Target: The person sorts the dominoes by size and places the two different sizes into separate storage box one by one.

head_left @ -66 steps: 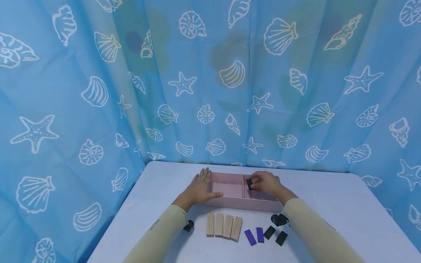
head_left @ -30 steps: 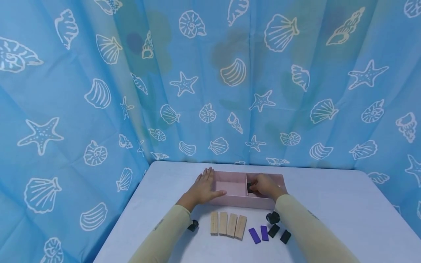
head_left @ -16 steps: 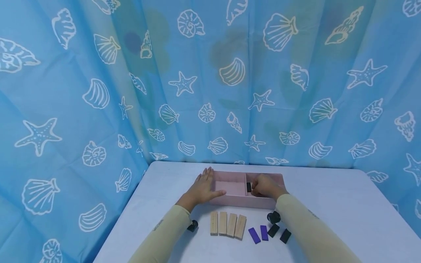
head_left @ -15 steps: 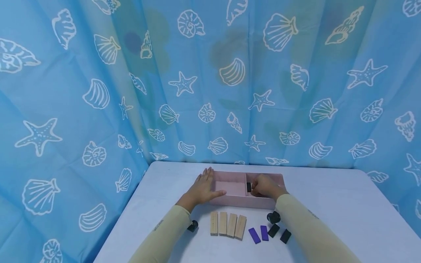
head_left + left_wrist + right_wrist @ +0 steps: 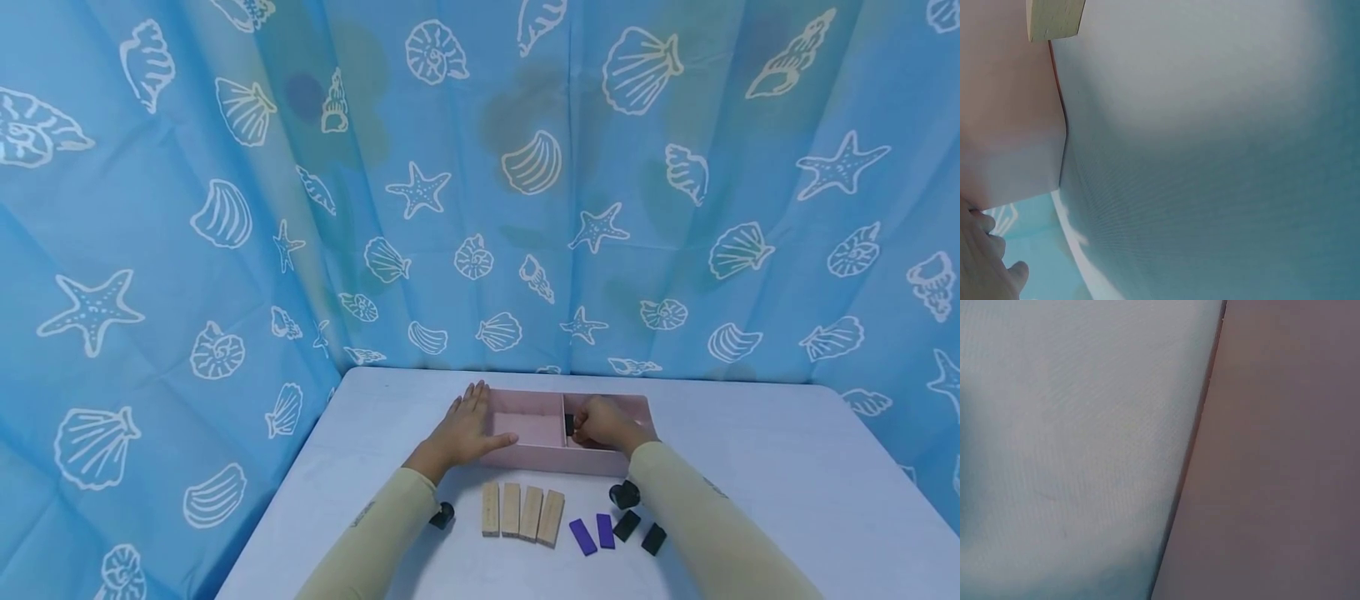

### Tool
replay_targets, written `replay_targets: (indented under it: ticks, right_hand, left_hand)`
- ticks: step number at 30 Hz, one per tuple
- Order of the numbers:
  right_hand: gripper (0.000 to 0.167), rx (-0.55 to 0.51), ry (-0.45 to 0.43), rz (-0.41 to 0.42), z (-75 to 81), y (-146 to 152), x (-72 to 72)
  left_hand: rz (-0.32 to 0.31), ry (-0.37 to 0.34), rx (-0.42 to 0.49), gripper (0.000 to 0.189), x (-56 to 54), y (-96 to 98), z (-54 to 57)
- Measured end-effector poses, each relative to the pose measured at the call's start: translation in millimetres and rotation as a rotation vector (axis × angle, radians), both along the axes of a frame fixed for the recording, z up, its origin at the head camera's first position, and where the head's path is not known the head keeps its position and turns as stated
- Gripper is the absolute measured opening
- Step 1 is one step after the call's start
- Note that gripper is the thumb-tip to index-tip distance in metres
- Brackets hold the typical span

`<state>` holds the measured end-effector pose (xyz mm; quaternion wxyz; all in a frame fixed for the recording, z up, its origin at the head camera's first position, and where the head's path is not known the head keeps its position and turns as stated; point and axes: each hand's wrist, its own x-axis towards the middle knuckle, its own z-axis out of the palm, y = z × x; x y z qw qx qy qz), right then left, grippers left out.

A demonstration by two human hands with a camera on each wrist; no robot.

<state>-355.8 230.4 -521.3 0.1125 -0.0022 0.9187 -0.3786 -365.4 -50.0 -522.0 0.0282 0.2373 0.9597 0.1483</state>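
Observation:
A pink box (image 5: 525,459) with a divider stands on the table in the head view. My left hand (image 5: 462,432) rests on its left end, fingers spread along the side and thumb over the front rim. Fingers of that hand (image 5: 985,262) also show at the lower left of the left wrist view. Inside the right compartment, my right hand (image 5: 606,423) has curled fingers at a black block (image 5: 569,425), which is upright by the divider. The hand hides part of the block and the compartment floor. Only the box's outer wall (image 5: 1279,462) and tablecloth appear in the right wrist view.
Several wooden blocks (image 5: 512,510) lie in a row before the box. To their right are two purple blocks (image 5: 582,537) and two black blocks (image 5: 654,539). Wrist cameras (image 5: 624,495) sit under both forearms. A blue shell-print curtain (image 5: 480,208) surrounds the table.
My right hand has lowered the black block into the right compartment, beside the divider, and stays there with small finger shifts. The left hand keeps its place on the box. The head view has shifted slightly.

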Motion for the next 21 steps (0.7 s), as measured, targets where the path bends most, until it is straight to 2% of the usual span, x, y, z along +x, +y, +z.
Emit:
replay_targets:
  ticks: [6, 14, 18, 21]
  right_hand:
    - [0.006, -0.006, 0.007, 0.005, 1.6, 2.6, 3.1]
    - [0.018, -0.047, -0.022, -0.015, 4.3, 13.9, 5.5]
    - [0.025, -0.033, -0.01, -0.011, 5.5, 20.8, 7.0]
    - [0.032, -0.062, -0.014, 0.007, 9.2, 25.6, 10.4]
  left_hand:
    - [-0.005, -0.001, 0.001, 0.11, 1.1, -0.4, 1.5]
    - [0.007, -0.028, -0.002, 0.11, 4.6, 0.3, 8.7]
    - [0.012, -0.032, -0.01, 0.11, 4.0, 1.0, 7.1]
    - [0.013, -0.033, -0.006, 0.11, 3.3, 1.3, 4.7]
